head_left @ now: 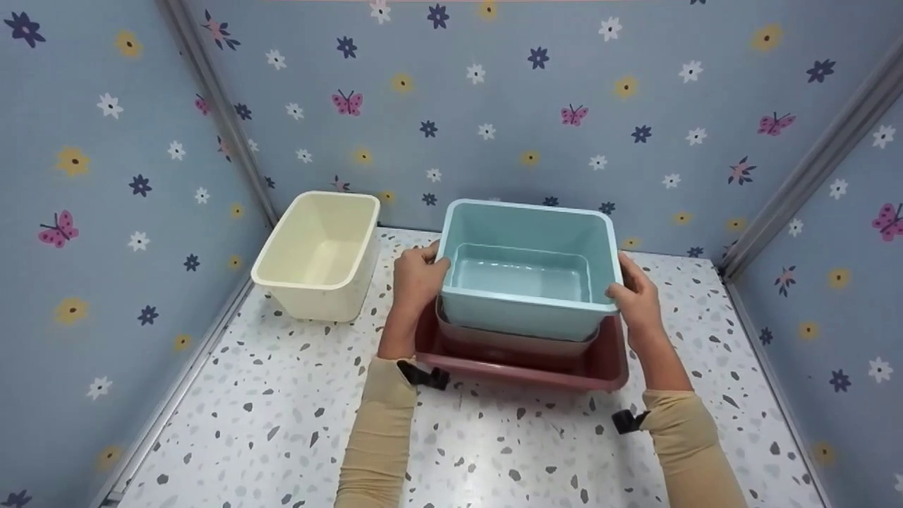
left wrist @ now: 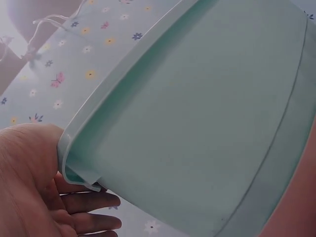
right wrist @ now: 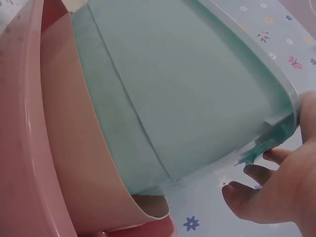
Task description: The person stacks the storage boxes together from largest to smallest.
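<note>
Both hands grip a light blue plastic bin [head_left: 522, 310] by its short sides, thumbs over the rim. My left hand [head_left: 417, 275] holds its left rim and my right hand [head_left: 637, 295] its right rim. The blue bin's lower part sits inside a pinkish-beige bin [head_left: 515, 343], whose rim shows just below it. That beige bin stands inside a wider dark red bin [head_left: 522, 375]. In the right wrist view the blue bin [right wrist: 187, 94] rises out of the beige bin [right wrist: 74, 128], with the red bin [right wrist: 24, 128] outermost. How deep the blue bin reaches is hidden.
A cream bin [head_left: 317, 300] stands apart on the left of the speckled white table [head_left: 282, 423]. Flowered panels [head_left: 494, 106] enclose the back and both sides, with metal posts [head_left: 219, 106] at the corners.
</note>
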